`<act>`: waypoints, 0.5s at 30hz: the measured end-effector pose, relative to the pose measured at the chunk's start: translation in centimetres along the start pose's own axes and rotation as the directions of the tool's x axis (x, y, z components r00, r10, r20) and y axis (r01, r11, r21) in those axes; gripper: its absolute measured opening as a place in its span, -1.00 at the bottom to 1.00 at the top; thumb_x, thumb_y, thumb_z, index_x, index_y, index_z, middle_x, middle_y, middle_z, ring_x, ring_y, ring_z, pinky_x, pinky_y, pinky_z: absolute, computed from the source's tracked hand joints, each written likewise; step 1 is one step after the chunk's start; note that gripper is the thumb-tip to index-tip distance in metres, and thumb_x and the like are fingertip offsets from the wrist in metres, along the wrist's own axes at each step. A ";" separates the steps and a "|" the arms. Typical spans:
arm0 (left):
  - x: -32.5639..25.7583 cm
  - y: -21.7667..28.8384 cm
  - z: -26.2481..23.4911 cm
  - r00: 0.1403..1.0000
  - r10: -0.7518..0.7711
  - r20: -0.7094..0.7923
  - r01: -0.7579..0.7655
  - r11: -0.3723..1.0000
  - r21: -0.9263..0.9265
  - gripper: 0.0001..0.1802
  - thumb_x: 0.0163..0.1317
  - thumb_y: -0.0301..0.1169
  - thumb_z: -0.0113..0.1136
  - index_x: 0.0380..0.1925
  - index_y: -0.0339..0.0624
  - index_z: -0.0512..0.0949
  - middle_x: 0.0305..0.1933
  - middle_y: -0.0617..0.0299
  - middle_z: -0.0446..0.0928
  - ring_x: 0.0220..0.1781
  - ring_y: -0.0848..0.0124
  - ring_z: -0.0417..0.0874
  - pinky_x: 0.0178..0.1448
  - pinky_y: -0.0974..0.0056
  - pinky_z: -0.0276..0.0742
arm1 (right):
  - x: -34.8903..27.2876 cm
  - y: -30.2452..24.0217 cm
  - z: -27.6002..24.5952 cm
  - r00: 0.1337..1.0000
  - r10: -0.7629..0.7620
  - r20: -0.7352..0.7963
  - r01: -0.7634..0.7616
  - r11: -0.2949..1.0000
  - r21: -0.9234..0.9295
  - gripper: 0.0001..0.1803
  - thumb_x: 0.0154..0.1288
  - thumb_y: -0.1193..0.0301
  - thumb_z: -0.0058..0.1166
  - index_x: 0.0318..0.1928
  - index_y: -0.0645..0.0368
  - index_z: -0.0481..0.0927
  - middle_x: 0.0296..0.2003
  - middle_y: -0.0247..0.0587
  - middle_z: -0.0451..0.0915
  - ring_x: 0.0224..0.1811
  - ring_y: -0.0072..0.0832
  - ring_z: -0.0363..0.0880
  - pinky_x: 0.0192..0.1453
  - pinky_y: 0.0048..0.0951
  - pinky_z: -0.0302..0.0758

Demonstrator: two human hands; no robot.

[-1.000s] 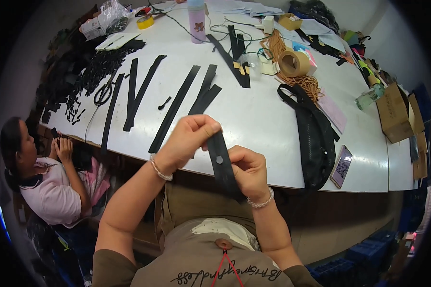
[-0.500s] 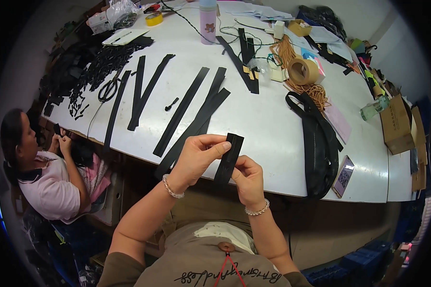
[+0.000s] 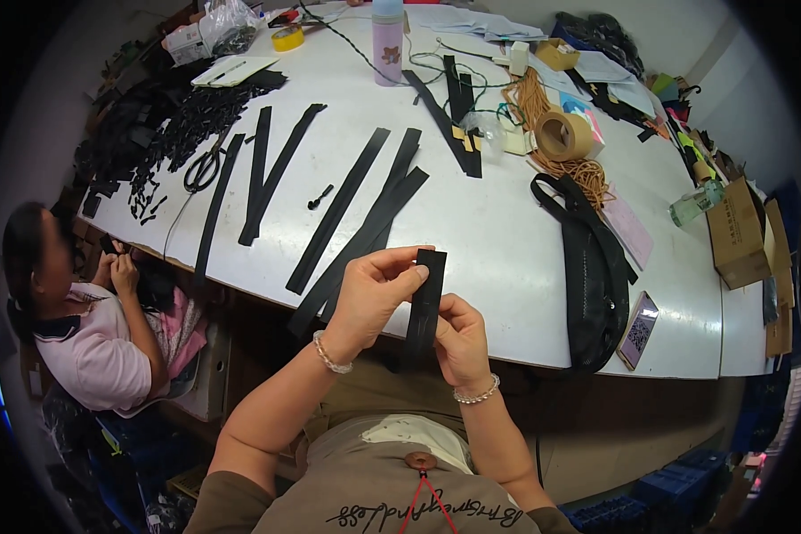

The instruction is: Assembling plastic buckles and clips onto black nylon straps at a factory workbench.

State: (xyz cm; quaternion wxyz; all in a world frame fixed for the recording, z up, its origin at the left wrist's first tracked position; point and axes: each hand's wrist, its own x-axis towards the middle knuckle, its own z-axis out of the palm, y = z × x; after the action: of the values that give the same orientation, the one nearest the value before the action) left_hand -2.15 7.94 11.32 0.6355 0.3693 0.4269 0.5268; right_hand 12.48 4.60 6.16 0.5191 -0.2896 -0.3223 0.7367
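Note:
A black zipper strip hangs upright between my hands in front of the table's near edge. My left hand pinches its upper end between thumb and fingers. Lower down, my right hand grips the strip's right edge. More black zipper strips lie on the white table, two of them crossing just beyond my left hand. A small black zipper pull rests left of them.
Scissors lie beside a heap of small black pieces at the left. A black bag, a phone and a tape roll are on the right. A purple bottle stands behind. A co-worker sits at the left.
The zipper strip has turned from slanted to nearly upright and shifted slightly left. Both hands keep their hold on it.

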 end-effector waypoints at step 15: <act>-0.6 -1.7 -0.1 0.998 0.012 -0.064 -0.014 0.999 -0.034 -0.84 0.22 -0.44 0.22 -0.41 -0.35 0.60 -0.48 0.33 0.54 -0.48 0.65 0.48 -0.41 0.54 0.41 | 0.6 0.7 -0.2 0.996 -0.079 -0.031 0.075 0.990 -0.122 -0.96 0.31 0.53 0.05 -0.25 0.24 0.49 -0.29 -0.22 0.62 -0.34 -0.66 0.56 -0.26 -0.67 0.51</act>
State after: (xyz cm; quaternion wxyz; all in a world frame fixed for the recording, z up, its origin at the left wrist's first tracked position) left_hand -1.73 7.09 9.78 0.6244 0.3439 0.4356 0.5497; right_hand 12.04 5.05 5.49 0.5345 -0.3209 -0.3679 0.6899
